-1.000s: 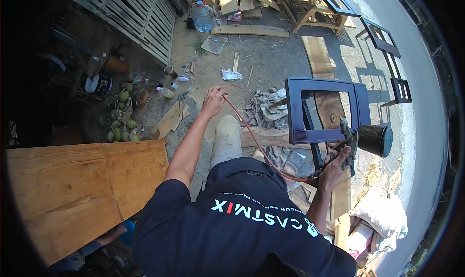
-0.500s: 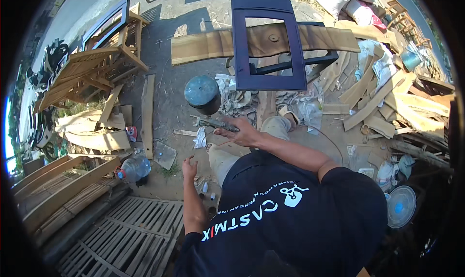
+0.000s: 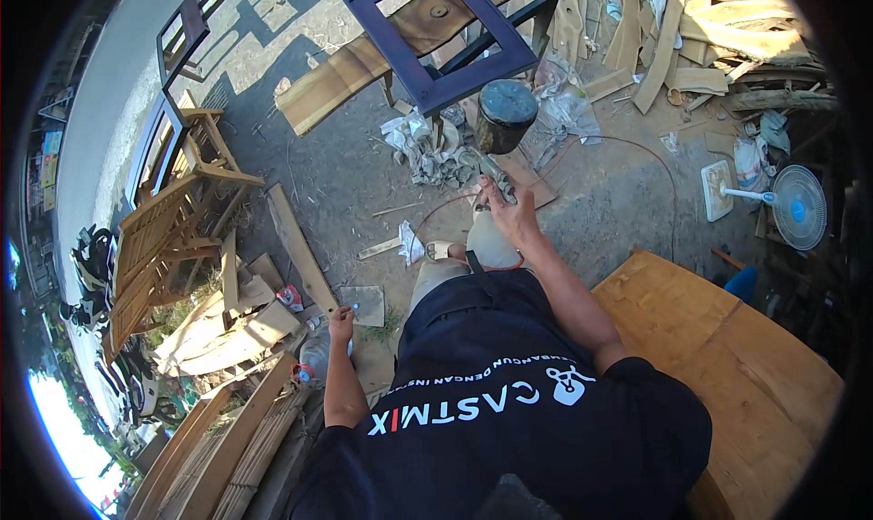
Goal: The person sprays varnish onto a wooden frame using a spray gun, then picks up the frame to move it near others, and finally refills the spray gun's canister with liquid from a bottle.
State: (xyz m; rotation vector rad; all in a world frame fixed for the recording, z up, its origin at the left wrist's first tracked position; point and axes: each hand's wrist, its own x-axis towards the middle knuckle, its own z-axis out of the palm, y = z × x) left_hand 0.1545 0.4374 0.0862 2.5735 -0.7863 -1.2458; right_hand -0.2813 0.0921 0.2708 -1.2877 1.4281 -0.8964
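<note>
My right hand (image 3: 512, 212) is wrapped round the handle of a spray gun (image 3: 493, 167), with its round dark cup (image 3: 507, 111) on top. The cup has a blue-green lid. Just past it a dark purple-painted wooden frame (image 3: 427, 88) lies over a rough wooden plank (image 3: 336, 79). The spray gun is held near the frame's front corner in this view; I cannot tell whether they touch. My left hand (image 3: 341, 324) hangs low at my left, its fingers loosely bent and nothing seen in them, above a large clear plastic bottle (image 3: 316, 354).
A thin reddish hose (image 3: 627, 145) curves over the ground. Crumpled plastic and cloth (image 3: 427, 151) lie under the frame. Wooden chairs (image 3: 173, 220) and scrap boards (image 3: 227, 333) are at left. A fan (image 3: 800, 207) and a brown wooden tabletop (image 3: 700, 338) stand at right.
The view has turned rightward, bringing the tabletop into sight. My right hand has brought the spray gun over to the right, near the frame's front corner. My left hand's fingers are more bent.
</note>
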